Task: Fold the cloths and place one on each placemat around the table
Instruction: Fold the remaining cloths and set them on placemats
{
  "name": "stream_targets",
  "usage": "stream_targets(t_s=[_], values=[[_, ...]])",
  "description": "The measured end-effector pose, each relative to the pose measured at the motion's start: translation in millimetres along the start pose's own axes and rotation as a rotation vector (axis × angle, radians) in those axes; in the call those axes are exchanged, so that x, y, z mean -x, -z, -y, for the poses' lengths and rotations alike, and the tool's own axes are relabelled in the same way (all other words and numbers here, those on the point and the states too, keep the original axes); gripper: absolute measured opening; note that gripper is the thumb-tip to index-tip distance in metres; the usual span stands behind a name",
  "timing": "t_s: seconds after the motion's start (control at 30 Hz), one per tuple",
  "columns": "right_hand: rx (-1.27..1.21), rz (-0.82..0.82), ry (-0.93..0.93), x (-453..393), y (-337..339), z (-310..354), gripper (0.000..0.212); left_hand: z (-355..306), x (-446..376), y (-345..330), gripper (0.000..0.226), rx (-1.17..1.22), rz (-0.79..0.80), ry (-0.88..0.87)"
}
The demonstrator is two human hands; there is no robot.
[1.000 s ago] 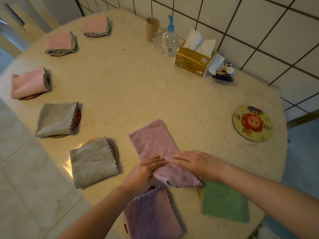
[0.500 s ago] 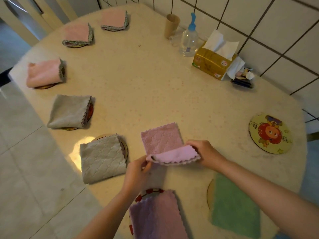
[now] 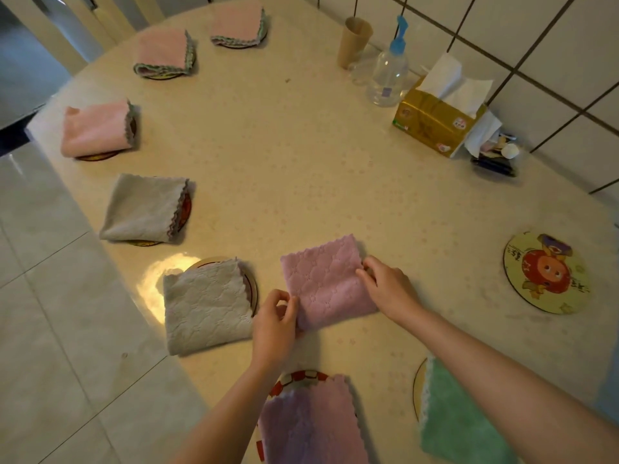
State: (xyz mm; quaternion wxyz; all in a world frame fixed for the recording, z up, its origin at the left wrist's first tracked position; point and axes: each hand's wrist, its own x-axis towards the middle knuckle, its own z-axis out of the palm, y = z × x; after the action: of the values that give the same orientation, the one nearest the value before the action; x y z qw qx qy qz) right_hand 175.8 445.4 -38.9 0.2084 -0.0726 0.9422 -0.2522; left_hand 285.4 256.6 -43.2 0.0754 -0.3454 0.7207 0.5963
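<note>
Bench (image 3: pixel 301 155): pale, rounded, wall side at far right. Folded cloths sit on mats along its left rim and near edge.

Pink cloth (image 3: pixel 326 283): folded to a rough square, flat on the bare bench between the two hands, on no mat. It lies slightly skewed; scalloped edge points away from the person, and no clear long axis.

Grey cloth (image 3: pixel 206 306): on a mat just left of the left hand.

Bare mat (image 3: pixel 547 272): well right of the right hand, uncovered.

Left hand (image 3: pixel 274 324): forearm reaching in from below, fingers curled, pinching the cloth's near left corner.

Right hand (image 3: pixel 388 286): palm down, fingertips pinching the cloth's right edge.
</note>
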Motion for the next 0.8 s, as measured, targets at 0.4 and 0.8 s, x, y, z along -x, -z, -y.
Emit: stream_targets(t_s=[0.4, 0.8], values=[[0.048, 0.032, -0.168, -4.4, 0.5, 6.9, 0.036, -22.1, -6.0, -3.7, 0.019, -0.155, -0.039, 0.056], [0.162, -0.014, -0.145, 23.5, 0.8, 11.2, 0.052, -22.9, -6.7, -3.8, 0.075, -0.5, -0.078, -0.091]])
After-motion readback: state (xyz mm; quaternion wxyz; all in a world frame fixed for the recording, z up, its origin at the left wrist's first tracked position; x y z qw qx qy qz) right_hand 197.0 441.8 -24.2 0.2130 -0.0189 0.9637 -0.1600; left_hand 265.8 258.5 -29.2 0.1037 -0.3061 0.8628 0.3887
